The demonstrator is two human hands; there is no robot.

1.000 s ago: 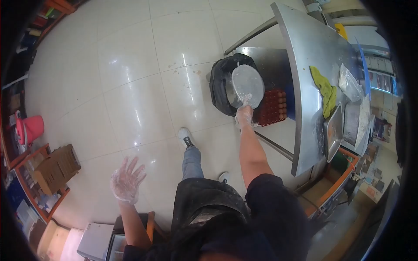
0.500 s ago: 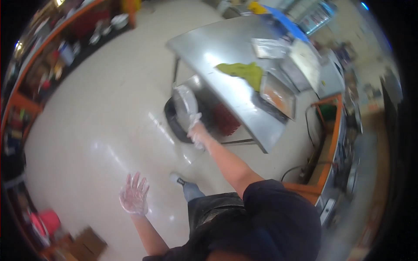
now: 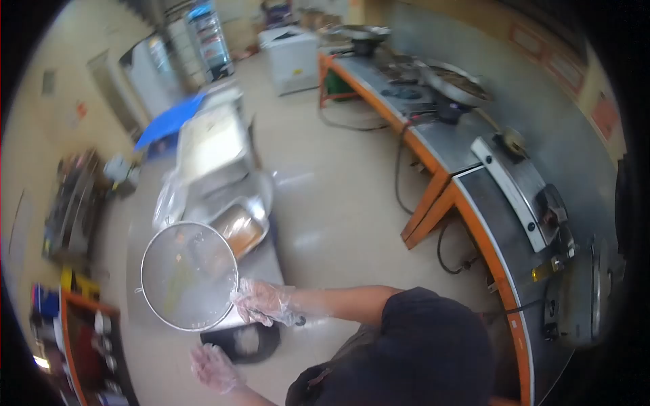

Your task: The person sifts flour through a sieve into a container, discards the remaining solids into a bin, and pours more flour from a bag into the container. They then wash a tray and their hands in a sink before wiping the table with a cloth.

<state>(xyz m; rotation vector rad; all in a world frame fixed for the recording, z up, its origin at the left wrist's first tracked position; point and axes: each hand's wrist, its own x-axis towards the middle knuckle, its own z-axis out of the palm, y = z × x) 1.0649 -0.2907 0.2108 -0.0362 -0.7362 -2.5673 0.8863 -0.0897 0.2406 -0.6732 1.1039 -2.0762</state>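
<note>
My right hand (image 3: 261,302), in a clear plastic glove, is closed on the edge of a large round sieve (image 3: 186,260). The sieve has a thin metal rim and a pale see-through mesh, and it is held up over the steel table (image 3: 145,298). Through the mesh a yellow-green cloth shows faintly. Below and apart from the sieve is my left hand (image 3: 217,369), also gloved; its fingers are loosely spread and hold nothing. A black bin (image 3: 254,344) stands on the floor beneath my right hand.
Beyond the sieve, the table carries a metal tray with orange-brown contents (image 3: 238,230) and a big pale container (image 3: 213,145). To the right run orange-framed steel counters (image 3: 433,159) with a wide pan (image 3: 453,82) and hoses. A white chest freezer (image 3: 292,61) stands at the back.
My view has swung right, toward the counters. My right hand has raised the sieve from beside the bin to above the table. My left hand, spread wide before, is now nearer the bin.
</note>
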